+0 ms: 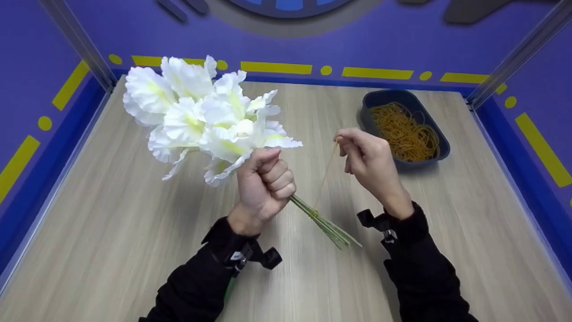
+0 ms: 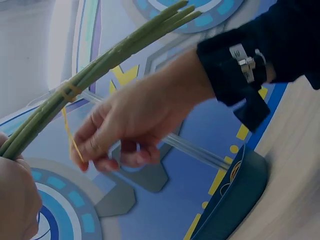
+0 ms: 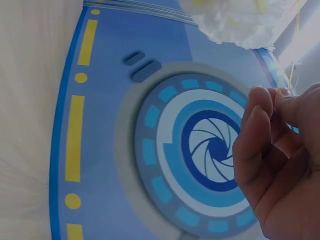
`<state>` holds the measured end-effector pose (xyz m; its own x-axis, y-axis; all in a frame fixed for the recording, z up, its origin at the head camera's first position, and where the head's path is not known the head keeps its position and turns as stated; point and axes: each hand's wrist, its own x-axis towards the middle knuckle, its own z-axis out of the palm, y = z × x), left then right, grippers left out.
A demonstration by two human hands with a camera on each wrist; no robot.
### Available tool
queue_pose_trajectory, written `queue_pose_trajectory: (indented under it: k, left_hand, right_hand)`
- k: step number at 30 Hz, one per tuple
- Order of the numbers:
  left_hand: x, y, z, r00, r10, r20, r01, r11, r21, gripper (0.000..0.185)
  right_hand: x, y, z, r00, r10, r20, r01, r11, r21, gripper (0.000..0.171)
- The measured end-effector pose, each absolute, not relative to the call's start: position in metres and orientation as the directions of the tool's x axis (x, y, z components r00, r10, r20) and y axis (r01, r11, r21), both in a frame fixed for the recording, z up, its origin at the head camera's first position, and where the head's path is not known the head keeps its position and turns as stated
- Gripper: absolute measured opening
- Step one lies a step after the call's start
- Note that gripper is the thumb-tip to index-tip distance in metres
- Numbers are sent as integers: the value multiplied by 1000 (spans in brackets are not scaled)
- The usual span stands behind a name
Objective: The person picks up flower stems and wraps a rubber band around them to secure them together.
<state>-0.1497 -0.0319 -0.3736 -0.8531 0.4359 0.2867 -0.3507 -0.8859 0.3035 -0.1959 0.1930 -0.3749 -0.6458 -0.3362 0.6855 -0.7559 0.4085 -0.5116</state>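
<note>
My left hand point(image 1: 268, 183) grips the green stems point(image 1: 328, 226) of a bunch of white artificial flowers point(image 1: 201, 116), just below the blooms. The stems slant down to the right, their ends hanging above the table. A yellow rubber band point(image 1: 314, 213) is wrapped around them below my fist. From it a stretched loop runs up to my right hand point(image 1: 368, 163), which pinches it between thumb and fingertips. In the left wrist view the taut band point(image 2: 69, 131) stretches from the stems to the right fingers. Part of the white petals point(image 3: 235, 22) shows in the right wrist view.
A dark blue plastic box point(image 1: 442, 156) holding many loose rubber bands point(image 1: 402, 132) stands at the back right, just beyond my right hand. The light wood table point(image 1: 134, 250) is bordered by blue panels point(image 1: 286, 49) with yellow marks at the back and both sides.
</note>
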Motion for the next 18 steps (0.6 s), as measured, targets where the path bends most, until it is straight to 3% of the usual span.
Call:
queue_pose_trajectory:
  k: [6, 11, 15, 18]
  left_hand:
    - [-150, -34, -374, -889, 302, 343, -270, -953, 139, 54]
    - [-153, -41, -374, -919, 191, 345, -190, -981, 38, 52]
    - [-157, -52, -371, -927, 83, 365, -112, -992, -59, 52]
    - [-161, -61, -368, -919, 13, 395, -58, -993, -101, 51]
  right_hand:
    - [-204, 174, -398, -650, -451, 612, -758, 442, -479, 11]
    - [-187, 141, -424, -656, -572, 493, -754, 465, -463, 13]
    - [-159, 110, -441, -588, -735, 337, -790, 431, -437, 15]
    - [-139, 101, -438, -535, -795, 287, -821, 408, -399, 18]
